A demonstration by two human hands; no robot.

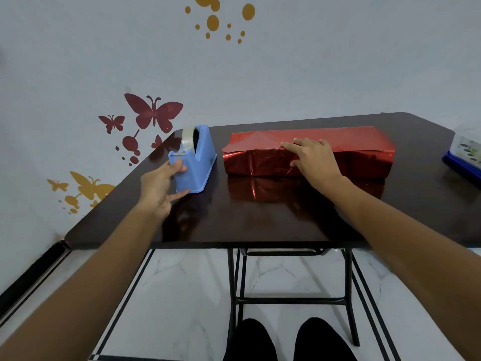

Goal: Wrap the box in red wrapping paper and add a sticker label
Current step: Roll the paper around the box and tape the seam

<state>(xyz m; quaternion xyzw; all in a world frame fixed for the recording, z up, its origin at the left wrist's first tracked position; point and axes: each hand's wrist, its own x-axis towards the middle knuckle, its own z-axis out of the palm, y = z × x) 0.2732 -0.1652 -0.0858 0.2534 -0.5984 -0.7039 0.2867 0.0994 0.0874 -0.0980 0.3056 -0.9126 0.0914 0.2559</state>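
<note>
A long flat box covered in shiny red wrapping paper (359,152) lies on the dark wooden table (260,217). A loose paper flap sticks out at its left end. My right hand (312,158) presses flat on the box's near top edge, fingers spread, holding the paper down. Left of the box stands a blue tape dispenser (197,155) with a roll of clear tape. My left hand (162,185) touches the dispenser's front end at the cutter, thumb on top and fingers along the base. No sticker label is visible.
A clear plastic container with a blue lid (466,155) sits at the table's right edge. The wall with butterfly stickers stands just behind the table. The table's metal legs and a tiled floor show below its near edge.
</note>
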